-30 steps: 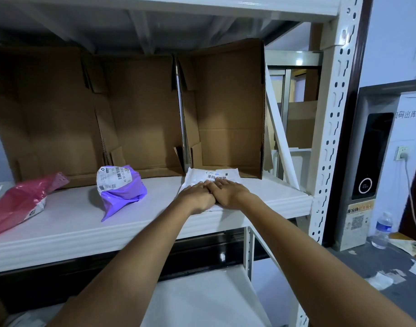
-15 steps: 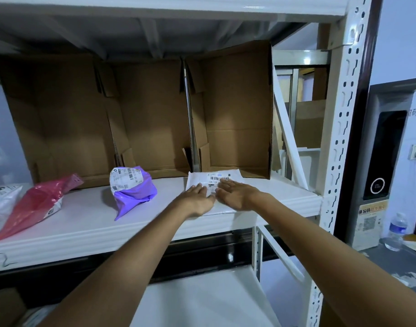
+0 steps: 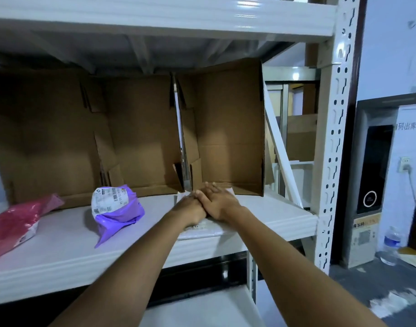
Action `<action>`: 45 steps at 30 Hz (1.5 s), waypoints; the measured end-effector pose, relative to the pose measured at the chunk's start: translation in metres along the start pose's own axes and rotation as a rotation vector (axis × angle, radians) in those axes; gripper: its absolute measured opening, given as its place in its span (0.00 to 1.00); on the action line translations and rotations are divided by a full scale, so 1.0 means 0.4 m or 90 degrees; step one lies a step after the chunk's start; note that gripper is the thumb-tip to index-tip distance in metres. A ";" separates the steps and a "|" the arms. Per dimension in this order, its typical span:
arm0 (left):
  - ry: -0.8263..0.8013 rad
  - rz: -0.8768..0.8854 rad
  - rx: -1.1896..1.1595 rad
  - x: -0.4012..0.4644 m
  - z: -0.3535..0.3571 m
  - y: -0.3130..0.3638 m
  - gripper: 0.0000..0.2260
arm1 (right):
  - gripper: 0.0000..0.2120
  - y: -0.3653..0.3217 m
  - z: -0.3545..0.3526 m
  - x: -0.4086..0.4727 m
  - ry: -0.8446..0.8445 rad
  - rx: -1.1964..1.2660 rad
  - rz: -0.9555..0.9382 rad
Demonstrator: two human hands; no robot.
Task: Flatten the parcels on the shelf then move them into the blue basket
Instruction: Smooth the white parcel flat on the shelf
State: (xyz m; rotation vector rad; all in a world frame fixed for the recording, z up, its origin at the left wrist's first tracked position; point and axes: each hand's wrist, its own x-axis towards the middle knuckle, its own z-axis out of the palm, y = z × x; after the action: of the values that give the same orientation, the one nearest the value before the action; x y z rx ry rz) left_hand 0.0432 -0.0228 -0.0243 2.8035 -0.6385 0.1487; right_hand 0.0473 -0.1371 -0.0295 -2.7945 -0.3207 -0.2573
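Observation:
A flat white parcel (image 3: 202,231) lies near the right end of the white shelf (image 3: 67,241), mostly hidden under my hands. My left hand (image 3: 190,207) and my right hand (image 3: 217,202) rest palm-down on it, side by side and touching, fingers stretched out flat. A puffy purple parcel (image 3: 118,213) with a white label stands further left on the shelf. A red parcel (image 3: 16,220) lies at the far left edge. No blue basket is in view.
Opened brown cardboard boxes (image 3: 225,128) stand on their sides along the back of the shelf. A white perforated upright post (image 3: 332,147) bounds the shelf on the right. Beyond it, a black-screened machine (image 3: 374,171) and a water bottle (image 3: 390,247) stand on the floor.
My hands, slightly apart half a second ago, have come together again and slid further back over the white parcel, covering its label. The view has shifted.

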 end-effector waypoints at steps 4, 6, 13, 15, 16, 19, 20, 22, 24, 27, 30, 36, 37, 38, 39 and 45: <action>-0.052 0.006 0.045 0.016 0.009 -0.007 0.24 | 0.31 0.026 0.026 0.032 -0.089 -0.057 0.027; -0.069 -0.004 0.059 0.018 0.011 -0.011 0.25 | 0.30 0.020 0.027 0.032 -0.102 -0.059 0.041; -0.069 -0.013 0.007 0.038 0.020 -0.022 0.23 | 0.30 0.002 -0.002 0.008 -0.116 -0.040 0.032; -0.072 -0.023 0.006 0.038 0.024 -0.024 0.24 | 0.31 -0.001 -0.001 0.010 -0.117 -0.039 0.033; -0.075 -0.035 0.003 0.037 0.026 -0.027 0.26 | 0.32 0.000 -0.001 0.010 -0.117 -0.033 0.040; -0.076 -0.117 0.000 0.041 0.032 -0.053 0.32 | 0.33 0.023 -0.008 0.008 -0.119 -0.039 0.066; -0.077 -0.138 0.005 0.043 0.034 -0.061 0.32 | 0.33 0.036 -0.011 0.006 -0.124 -0.048 0.074; -0.075 -0.154 0.014 0.044 0.037 -0.070 0.31 | 0.33 0.060 -0.015 0.002 -0.133 -0.055 0.091; -0.067 -0.150 0.030 0.040 0.040 -0.067 0.30 | 0.33 0.074 -0.013 0.003 -0.128 -0.067 0.094; -0.084 -0.119 0.077 0.022 0.028 -0.052 0.29 | 0.33 0.081 0.001 0.020 -0.124 -0.087 0.101; -0.107 -0.038 0.042 -0.040 0.020 -0.038 0.28 | 0.33 0.083 0.005 0.030 -0.118 -0.102 0.114; -0.085 -0.001 0.020 -0.139 0.025 -0.029 0.27 | 0.26 0.036 -0.030 -0.029 -0.011 -0.199 0.073; -0.078 -0.004 0.024 -0.137 0.024 -0.023 0.27 | 0.26 0.022 -0.036 -0.040 0.040 -0.211 0.044; -0.069 -0.004 0.026 -0.139 0.022 -0.019 0.26 | 0.26 0.001 -0.036 -0.053 0.077 -0.178 0.018; -0.059 -0.004 0.023 -0.136 0.022 -0.015 0.26 | 0.26 -0.016 -0.031 -0.067 0.096 -0.127 -0.006; -0.067 -0.009 0.007 -0.132 0.027 -0.026 0.28 | 0.29 -0.025 0.003 -0.116 -0.077 -0.044 0.003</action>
State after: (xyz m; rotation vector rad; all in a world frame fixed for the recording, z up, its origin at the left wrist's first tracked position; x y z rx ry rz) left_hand 0.0009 0.0050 -0.0452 2.8416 -0.6426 0.0013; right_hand 0.0006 -0.1362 -0.0376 -2.8852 -0.3389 -0.1002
